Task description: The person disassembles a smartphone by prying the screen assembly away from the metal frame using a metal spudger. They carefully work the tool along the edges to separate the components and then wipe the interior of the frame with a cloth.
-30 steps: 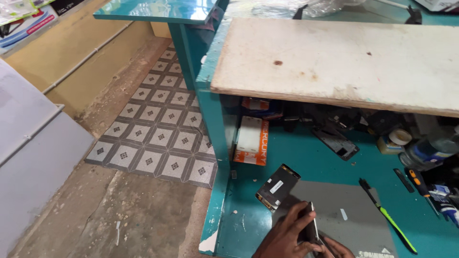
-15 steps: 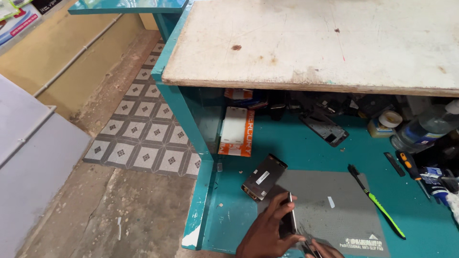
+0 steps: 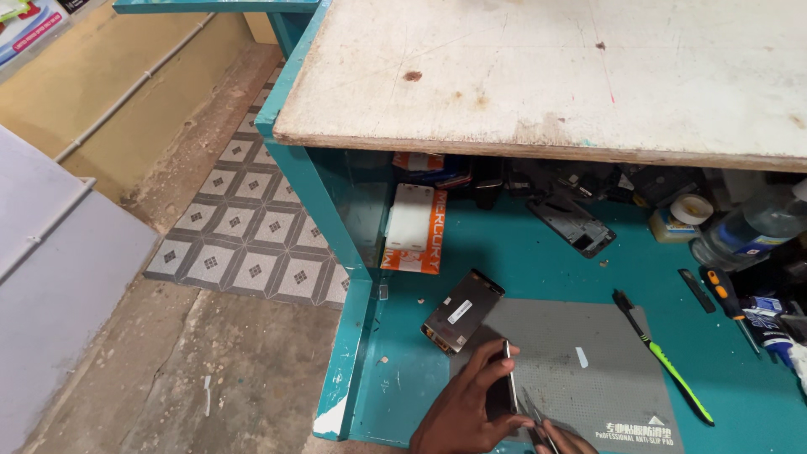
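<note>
While both hands sit at the bottom edge of my view, this is what I read off it.

Left grip: my left hand (image 3: 461, 412) is closed around a phone (image 3: 507, 388), thumb on one side, fingers curled behind. It stands on its long edge over the mat.

Right grip: only a sliver of my right hand (image 3: 561, 439) shows at the frame edge. It pinches thin metal tweezers (image 3: 535, 418), tips pointing up and left toward the phone.

Key relation: the phone lies just left of the tweezer tips, nearly touching; I cannot tell whether they meet. Its long axis runs roughly top to bottom in my view, near parallel to the tweezers. The left hand carries it; the right is the tool hand.

Mat: a grey anti-slip mat (image 3: 588, 370) lies on the teal desk (image 3: 521, 261) under both hands.

Just beyond: a loose screen panel (image 3: 463, 310) lies half on the mat's upper left corner.

Farther right: a green-handled brush (image 3: 662, 357) and a screwdriver (image 3: 725, 294) lie well apart from the hands.

Back: an orange and white box (image 3: 415, 229) leans under the wooden shelf (image 3: 572, 76).
</note>
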